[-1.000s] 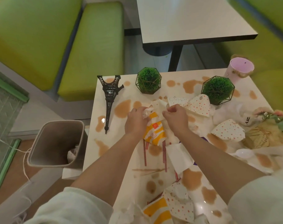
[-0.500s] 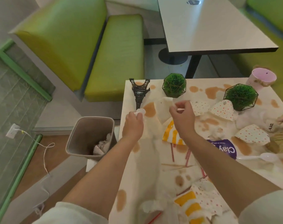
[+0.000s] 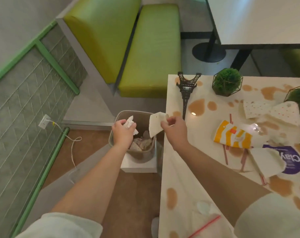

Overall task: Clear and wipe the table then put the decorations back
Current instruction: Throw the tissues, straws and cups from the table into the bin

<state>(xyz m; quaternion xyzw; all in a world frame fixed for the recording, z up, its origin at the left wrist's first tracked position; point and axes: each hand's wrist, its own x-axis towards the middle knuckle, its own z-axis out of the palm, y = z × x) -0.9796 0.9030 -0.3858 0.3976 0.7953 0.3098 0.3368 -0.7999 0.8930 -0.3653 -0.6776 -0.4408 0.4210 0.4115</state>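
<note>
I read 2 loads ready to drop — left hand [image 3: 123, 133] clutches a crumpled napkin [image 3: 130, 122] right over the bin [image 3: 115, 120]. Right hand [image 3: 175, 130] pinches a paper sheet [image 3: 155, 124], hanging above the bin's table-side rim — left is better centred.

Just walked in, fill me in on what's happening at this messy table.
A person is clearing rubbish into the bin beside the table. The left hand grips a crumpled tissue over the bin, and the right hand pinches a white wrapper at the bin's edge. Neither is dropped yet. Brown spills, wrappers and straws cover the table, and the tower model and a green plant ball stand on it.
</note>
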